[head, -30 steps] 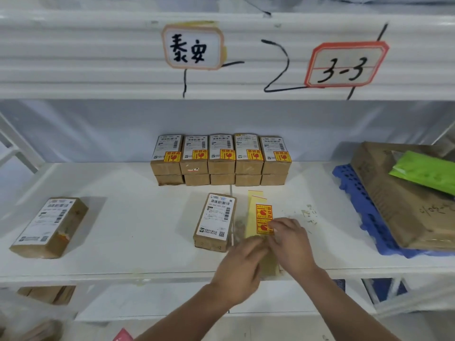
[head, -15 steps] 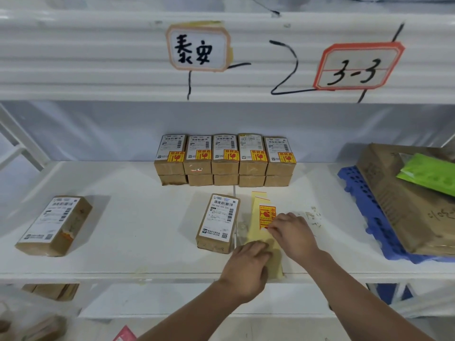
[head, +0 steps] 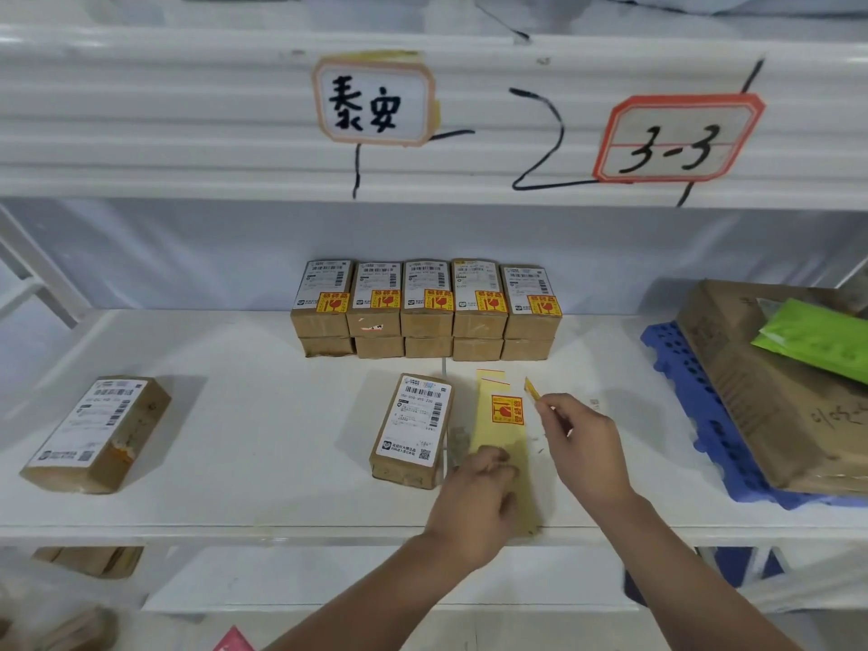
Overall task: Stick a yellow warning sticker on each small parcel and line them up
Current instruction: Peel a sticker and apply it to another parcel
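White shelf (head: 235, 415): left grip (head: 474, 505) holds sticker sheet (head: 505, 432) at front edge; right grip (head: 587, 444) pinches one yellow sticker (head: 532, 390). One parcel (head: 413, 429) lies just left of the sheet; stickered row (head: 427, 303) lines rear edge.

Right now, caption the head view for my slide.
Right hand pinches a peeled yellow warning sticker; left hand steadies the yellow backing sheet.

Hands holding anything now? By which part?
Right hand pinches a peeled yellow sticker by its lower end. Left hand rests on the lower half of the sticker sheet; whether it grips cannot be told.
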